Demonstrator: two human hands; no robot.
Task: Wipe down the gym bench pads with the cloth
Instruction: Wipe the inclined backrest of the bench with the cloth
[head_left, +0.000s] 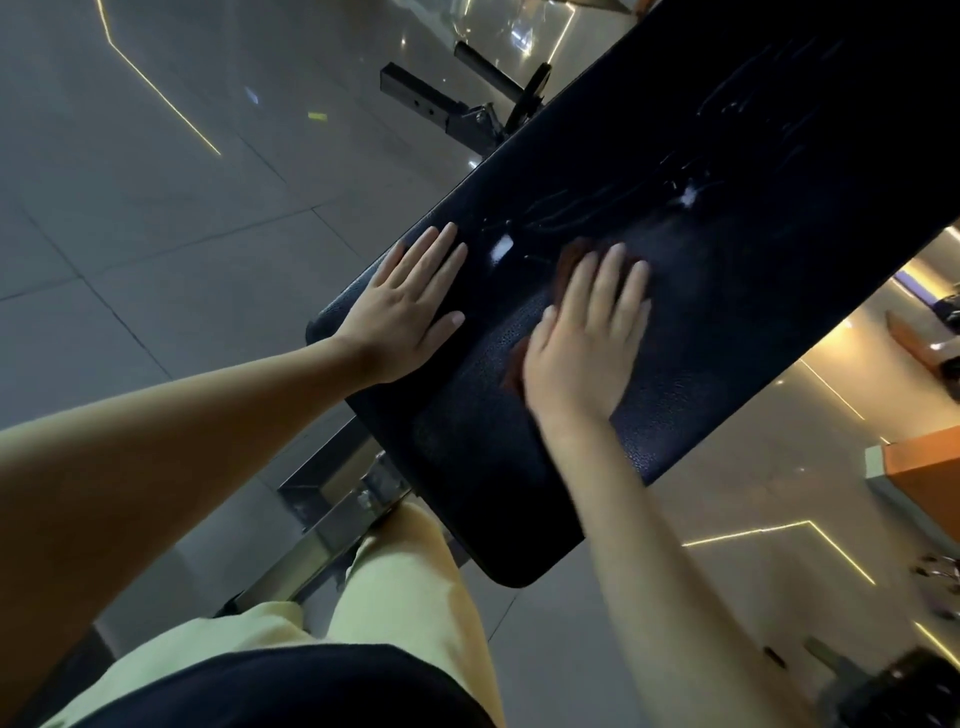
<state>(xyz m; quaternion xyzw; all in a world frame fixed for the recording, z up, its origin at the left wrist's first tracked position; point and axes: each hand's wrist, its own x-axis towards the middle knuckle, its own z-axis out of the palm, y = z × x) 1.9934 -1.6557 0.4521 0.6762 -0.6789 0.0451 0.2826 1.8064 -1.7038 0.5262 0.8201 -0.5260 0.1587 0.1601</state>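
Right hand (582, 358), fingers (609, 283) flat over cloth (570, 255)

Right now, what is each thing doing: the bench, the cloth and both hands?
Bench pad: streaky farther up, with two white spots not wiped off.
Left hand: flat on the pad's edge, fingers straight.
Right hand: pressing down flat, fingers straight, blurred.
Cloth: flat on the pad, mostly under the right hand.
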